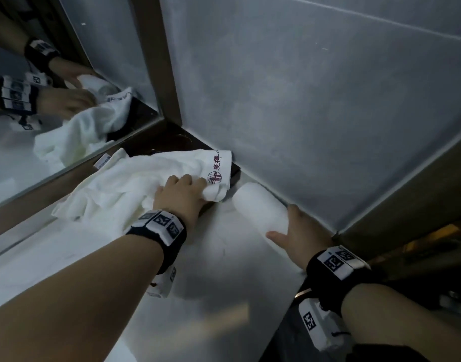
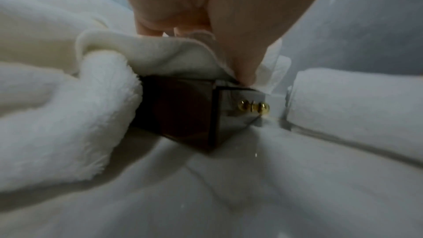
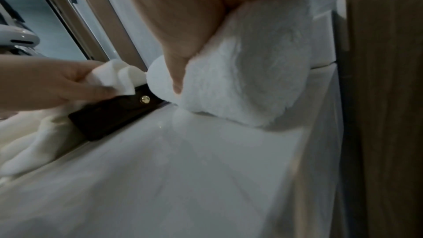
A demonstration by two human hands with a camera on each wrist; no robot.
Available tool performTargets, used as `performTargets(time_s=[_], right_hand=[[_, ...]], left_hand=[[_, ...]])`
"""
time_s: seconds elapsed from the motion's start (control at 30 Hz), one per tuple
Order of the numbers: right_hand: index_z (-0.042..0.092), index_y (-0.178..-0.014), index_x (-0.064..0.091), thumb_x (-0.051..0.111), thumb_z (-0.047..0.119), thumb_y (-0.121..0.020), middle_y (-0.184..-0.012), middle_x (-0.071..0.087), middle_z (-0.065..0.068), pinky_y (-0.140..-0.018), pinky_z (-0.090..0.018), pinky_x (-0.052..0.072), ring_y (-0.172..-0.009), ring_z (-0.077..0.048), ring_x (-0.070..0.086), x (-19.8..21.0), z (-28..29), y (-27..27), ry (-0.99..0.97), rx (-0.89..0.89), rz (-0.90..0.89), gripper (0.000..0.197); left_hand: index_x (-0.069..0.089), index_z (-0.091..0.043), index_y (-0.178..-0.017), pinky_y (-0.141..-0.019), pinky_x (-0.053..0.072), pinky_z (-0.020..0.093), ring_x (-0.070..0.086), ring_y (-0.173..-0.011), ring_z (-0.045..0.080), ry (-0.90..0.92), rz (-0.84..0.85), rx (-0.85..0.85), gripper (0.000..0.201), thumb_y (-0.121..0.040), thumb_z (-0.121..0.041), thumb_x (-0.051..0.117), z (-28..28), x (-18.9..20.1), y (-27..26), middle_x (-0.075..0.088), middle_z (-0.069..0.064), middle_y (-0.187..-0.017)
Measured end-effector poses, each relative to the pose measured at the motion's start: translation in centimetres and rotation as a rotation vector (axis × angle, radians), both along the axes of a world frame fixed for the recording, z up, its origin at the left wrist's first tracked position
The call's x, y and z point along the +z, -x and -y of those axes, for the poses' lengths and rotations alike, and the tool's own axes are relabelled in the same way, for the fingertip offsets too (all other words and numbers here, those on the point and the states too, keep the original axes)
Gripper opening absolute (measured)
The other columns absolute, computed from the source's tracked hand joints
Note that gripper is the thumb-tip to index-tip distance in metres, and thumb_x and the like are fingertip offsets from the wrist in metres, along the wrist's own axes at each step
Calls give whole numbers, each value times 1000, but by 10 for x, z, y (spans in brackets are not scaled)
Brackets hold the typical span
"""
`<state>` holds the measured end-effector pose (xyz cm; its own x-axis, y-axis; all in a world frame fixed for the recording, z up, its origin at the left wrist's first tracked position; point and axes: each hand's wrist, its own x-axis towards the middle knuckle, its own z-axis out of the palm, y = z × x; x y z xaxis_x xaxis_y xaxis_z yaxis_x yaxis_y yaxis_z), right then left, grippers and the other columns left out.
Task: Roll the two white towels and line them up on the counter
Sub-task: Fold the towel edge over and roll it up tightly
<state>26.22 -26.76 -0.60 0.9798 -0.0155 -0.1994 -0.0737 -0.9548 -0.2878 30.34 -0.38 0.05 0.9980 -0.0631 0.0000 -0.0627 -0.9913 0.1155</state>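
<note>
While both forearms reach over the pale, glossy counter (image 1: 224, 257), the right hand (image 1: 299, 231) cups the near end of a tightly rolled white terry towel (image 1: 260, 207) lying along the grey wall (image 1: 328, 100) — thumb on its side. Farther left, the left hand (image 1: 182, 194) pinches a corner of the loose, rumpled white towel (image 1: 125, 184) with a red logo, draped over a dark brown box (image 2: 183, 111) with a brass knob — beside the mirror (image 1: 41, 100).
</note>
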Motion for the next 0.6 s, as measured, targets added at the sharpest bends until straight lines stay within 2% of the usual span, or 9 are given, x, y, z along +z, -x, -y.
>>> performTargets(time_s=[0.07,0.17,0.27,0.33,0.4,0.6], right_hand=[[13,-114,43,63,58,-80,-114,60,-11,-84,-38,48,-104,-31,58,0,-3,-4,2,8,-9,60],[11,-117,43,64,56,-81,-116,57,-13,-88,-38,45,-108,-31,54,0,-8,-11,22,28,6,60],[11,-116,46,66,53,-80,-117,51,-13,-90,-39,44,-108,-31,50,-5,-14,-14,14,5,52,59],[11,-112,48,68,53,-79,-115,48,-12,-92,-38,41,-109,-30,46,-9,-16,-14,33,6,118,57],[11,-109,51,68,54,-78,-114,47,-11,-96,-37,35,-112,-29,40,-12,-17,-17,91,47,177,55],[11,-108,52,67,55,-78,-118,45,-10,-99,-35,31,-117,-27,35,-17,-15,-35,100,101,179,55]], left_hand=[[52,-22,-116,-80,45,41,51,-102,32,164,-3,54,24,-93,-32,53,-8,4,-4,54,5,-106],[56,-13,-109,-80,43,37,58,-96,33,373,78,150,20,-96,-28,52,-23,9,-9,60,10,-103],[51,-17,-96,-73,33,32,51,-80,25,483,159,238,17,-99,-34,51,-34,10,-5,58,4,-89],[47,-20,-93,-71,31,32,45,-76,21,526,156,253,19,-98,-37,53,-37,10,-1,54,-1,-85],[48,-19,-92,-70,31,32,46,-76,20,530,138,246,20,-98,-38,53,-36,9,1,55,-1,-84],[50,-17,-103,-74,32,32,47,-81,20,567,116,283,20,-97,-36,54,-35,10,4,56,0,-90]])
